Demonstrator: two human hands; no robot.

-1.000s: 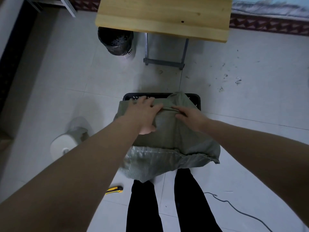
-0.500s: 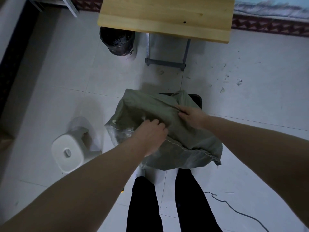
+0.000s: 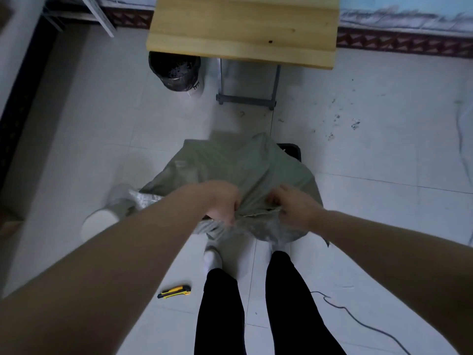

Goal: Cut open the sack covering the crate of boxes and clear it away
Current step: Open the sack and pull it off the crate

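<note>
Head view looks down on a grey-green woven sack point(image 3: 238, 170) bunched loosely over a black crate point(image 3: 291, 150), of which only the far right corner shows past the fabric. The sack sits on the white tiled floor point(image 3: 371, 213) just ahead of the person's black-trousered legs point(image 3: 256, 303). Its upper surface is dull and creased into long folds; the underside hanging at the near edge looks paler and shinier, possibly a lining, though the blur makes that uncertain. A light stitched hem runs between the two hands.

The left hand point(image 3: 220, 203) is curled into a fist around a gather of fabric at the near edge. The right hand point(image 3: 294, 206) pinches the hem just beside it, fingers closed on the cloth.

A yellow-and-black utility knife point(image 3: 174, 292) lies on the floor left of the legs, apart from both hands. A white stool point(image 3: 102, 221) stands at the sack's left, partly under it. Beyond are a wooden table point(image 3: 243, 26) and a black bin point(image 3: 175, 70).
</note>
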